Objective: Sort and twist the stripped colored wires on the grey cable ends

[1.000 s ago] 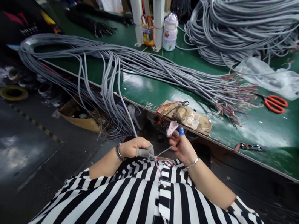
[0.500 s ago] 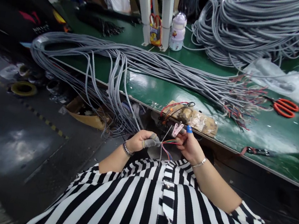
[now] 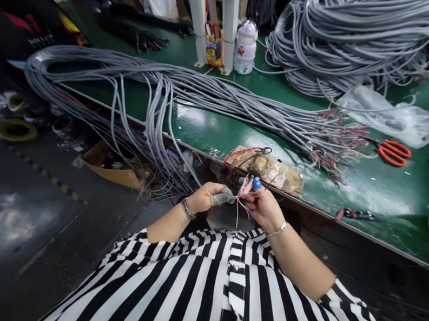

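Note:
My left hand (image 3: 205, 197), with grey covers on its fingers, is closed round the end of a grey cable near the bench's front edge. From that end several thin coloured wires (image 3: 246, 211) fan out, white, red and blue among them. My right hand (image 3: 267, 211), a blue cover on its thumb, is closed on a small pink plastic clip (image 3: 246, 186). The clip stands right at the wires, close to my left fingertips. Whether its jaws grip a wire I cannot tell. Behind both hands lies a taped wooden block (image 3: 281, 176) with red and black leads.
A long bundle of grey cables (image 3: 210, 89) with stripped ends lies along the green bench (image 3: 199, 125). Orange-handled scissors (image 3: 393, 152), a plastic bag (image 3: 390, 116), a bottle (image 3: 245, 48) and a big cable coil (image 3: 358, 36) are farther back. Pliers (image 3: 357, 214) rest near the edge.
My left hand has risen and moved right with the cable end, closer to my right hand. The coloured wires are spread apart now, and the pink clip has come down to them.

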Action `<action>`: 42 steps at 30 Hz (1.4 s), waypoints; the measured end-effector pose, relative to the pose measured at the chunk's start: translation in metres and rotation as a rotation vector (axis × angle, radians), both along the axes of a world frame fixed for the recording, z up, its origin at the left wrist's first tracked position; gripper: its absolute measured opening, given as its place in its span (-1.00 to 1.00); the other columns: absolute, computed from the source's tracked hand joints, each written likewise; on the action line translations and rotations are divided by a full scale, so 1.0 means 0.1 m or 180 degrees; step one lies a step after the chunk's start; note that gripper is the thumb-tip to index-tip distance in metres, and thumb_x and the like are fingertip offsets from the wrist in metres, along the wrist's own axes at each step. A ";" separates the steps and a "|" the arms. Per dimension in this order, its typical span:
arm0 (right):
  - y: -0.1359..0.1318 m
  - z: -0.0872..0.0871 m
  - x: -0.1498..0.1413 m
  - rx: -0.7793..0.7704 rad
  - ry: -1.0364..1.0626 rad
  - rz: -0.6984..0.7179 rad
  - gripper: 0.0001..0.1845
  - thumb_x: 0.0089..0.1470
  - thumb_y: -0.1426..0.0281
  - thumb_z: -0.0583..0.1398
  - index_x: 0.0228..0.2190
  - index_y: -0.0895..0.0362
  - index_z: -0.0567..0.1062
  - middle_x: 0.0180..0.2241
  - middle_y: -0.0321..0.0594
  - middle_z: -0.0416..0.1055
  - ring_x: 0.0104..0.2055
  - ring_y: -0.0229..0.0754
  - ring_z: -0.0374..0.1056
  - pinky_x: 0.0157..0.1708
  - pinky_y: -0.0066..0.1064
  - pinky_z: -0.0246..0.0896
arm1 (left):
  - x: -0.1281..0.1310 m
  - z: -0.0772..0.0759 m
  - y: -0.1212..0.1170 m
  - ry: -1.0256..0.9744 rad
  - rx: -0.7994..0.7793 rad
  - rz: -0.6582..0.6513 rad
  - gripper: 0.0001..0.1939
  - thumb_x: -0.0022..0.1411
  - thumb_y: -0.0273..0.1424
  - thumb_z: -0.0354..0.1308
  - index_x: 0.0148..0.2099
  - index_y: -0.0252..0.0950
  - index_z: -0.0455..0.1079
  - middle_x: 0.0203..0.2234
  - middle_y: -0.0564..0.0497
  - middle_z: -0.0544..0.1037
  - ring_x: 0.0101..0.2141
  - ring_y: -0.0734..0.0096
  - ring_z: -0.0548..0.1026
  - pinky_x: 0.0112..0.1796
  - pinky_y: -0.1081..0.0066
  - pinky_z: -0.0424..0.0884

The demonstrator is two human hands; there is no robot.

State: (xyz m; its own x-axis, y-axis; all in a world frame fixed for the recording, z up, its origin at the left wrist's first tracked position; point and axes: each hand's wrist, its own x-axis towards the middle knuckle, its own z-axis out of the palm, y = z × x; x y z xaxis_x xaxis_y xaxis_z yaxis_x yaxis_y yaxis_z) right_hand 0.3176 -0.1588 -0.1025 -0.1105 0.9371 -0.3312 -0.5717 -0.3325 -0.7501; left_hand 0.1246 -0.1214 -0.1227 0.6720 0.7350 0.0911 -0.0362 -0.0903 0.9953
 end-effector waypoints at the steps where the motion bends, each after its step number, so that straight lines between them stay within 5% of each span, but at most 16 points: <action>1: 0.00 0.00 -0.01 0.0054 -0.0027 -0.0075 -0.44 -0.19 -0.02 0.37 -0.64 0.16 0.28 -0.73 -0.44 0.08 -0.69 -0.48 -0.15 -0.76 -0.58 -0.34 | 0.01 0.00 0.01 0.0026 0.0013 -0.0031 -0.55 0.16 -0.08 0.21 -0.33 -0.46 0.50 -0.54 -0.02 0.48 -0.54 0.56 0.31 -0.47 0.53 0.24; 7: 0.01 -0.03 -0.05 0.0219 -0.0022 -0.0139 -0.47 -0.16 -0.04 0.35 -0.61 0.17 0.38 -0.76 -0.47 0.01 -0.70 -0.48 -0.23 -0.76 -0.55 -0.34 | 0.08 0.00 0.03 0.0137 0.0078 -0.0220 -0.55 0.15 -0.07 0.21 -0.35 -0.46 0.48 -0.54 -0.01 0.47 -0.51 0.53 0.33 -0.42 0.52 0.27; 11: -0.01 -0.08 -0.06 0.0002 0.0159 -0.0104 -0.44 -0.16 -0.09 0.32 -0.59 0.17 0.37 -0.71 -0.42 0.14 -0.70 -0.46 -0.11 -0.76 -0.56 -0.30 | 0.08 0.03 0.02 0.0156 0.0152 -0.0249 -0.55 0.18 -0.07 0.18 -0.35 -0.45 0.48 -0.54 -0.02 0.48 -0.51 0.53 0.35 -0.43 0.52 0.28; 19: -0.07 -0.21 0.01 -0.0229 0.0479 -0.0014 -0.44 -0.12 -0.14 0.25 -0.45 0.12 0.37 -0.50 -0.31 0.35 -0.69 -0.46 -0.06 -0.79 -0.60 -0.37 | -0.25 0.11 -0.24 0.0387 0.0198 -0.0514 -0.53 0.21 -0.05 0.13 -0.34 -0.42 0.50 -0.49 -0.11 0.54 -0.46 0.41 0.46 -0.39 0.47 0.37; 24: -0.09 -0.24 0.07 -0.0404 0.0338 0.0019 -0.45 -0.15 -0.11 0.29 -0.45 0.14 0.39 -0.51 -0.29 0.35 -0.67 -0.47 -0.06 -0.78 -0.62 -0.38 | -0.52 -0.12 -0.34 0.1180 0.0532 -0.0695 -0.64 0.27 -0.18 0.08 -0.31 -0.38 0.51 -0.44 -0.08 0.56 -0.41 0.42 0.48 -0.33 0.48 0.38; 29: -0.19 -0.24 0.08 0.0053 -0.0502 -0.0148 -0.51 -0.12 -0.02 0.31 -0.51 0.17 0.41 -0.57 -0.30 0.34 -0.69 -0.48 -0.14 -0.76 -0.59 -0.35 | -0.64 -0.31 -0.25 0.2451 0.1319 0.0027 -0.83 0.15 -0.38 0.19 -0.21 -0.30 0.52 -0.33 -0.04 0.57 -0.25 0.34 0.51 -0.16 0.41 0.40; 32: -0.25 -0.18 0.19 0.0736 -0.1360 -0.0402 -0.59 -0.06 0.05 0.30 -0.53 0.17 0.45 -0.64 -0.33 0.30 -0.68 -0.43 -0.05 -0.72 -0.55 -0.20 | -0.62 -0.18 -0.09 0.2127 0.1312 0.0321 -0.77 0.18 -0.38 0.16 -0.11 -0.29 0.50 -0.25 -0.05 0.59 -0.23 0.36 0.53 -0.14 0.40 0.43; 37: -0.17 0.02 0.61 0.2059 -0.2896 -0.1227 -0.71 0.07 0.22 0.23 -0.54 0.15 0.53 -0.56 -0.24 0.39 -0.48 -0.24 0.27 -0.45 -0.41 0.20 | -0.41 0.29 0.39 0.1310 0.1474 0.0871 -0.75 0.24 -0.32 0.12 -0.11 -0.33 0.50 -0.24 -0.07 0.61 -0.22 0.36 0.55 -0.12 0.38 0.45; 42: 0.04 0.14 0.89 0.1923 -0.3242 -0.1396 -0.71 0.11 0.21 0.19 -0.35 0.17 0.59 -0.50 -0.22 0.45 -0.48 -0.24 0.30 -0.46 -0.42 0.22 | 0.04 0.63 1.09 0.1697 0.2449 0.0813 -0.77 0.24 -0.35 0.10 -0.11 -0.31 0.49 -0.19 -0.07 0.59 -0.15 0.31 0.52 -0.04 0.33 0.41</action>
State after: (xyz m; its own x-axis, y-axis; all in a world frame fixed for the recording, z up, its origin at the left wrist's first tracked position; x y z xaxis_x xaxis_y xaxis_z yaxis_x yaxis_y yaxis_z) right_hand 0.4068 -0.1545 -0.0883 0.3000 0.8614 0.4098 0.3782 0.2870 -0.8801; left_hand 0.1282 -0.0120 -0.0596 0.5927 0.7312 0.3376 0.5137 -0.6661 0.5408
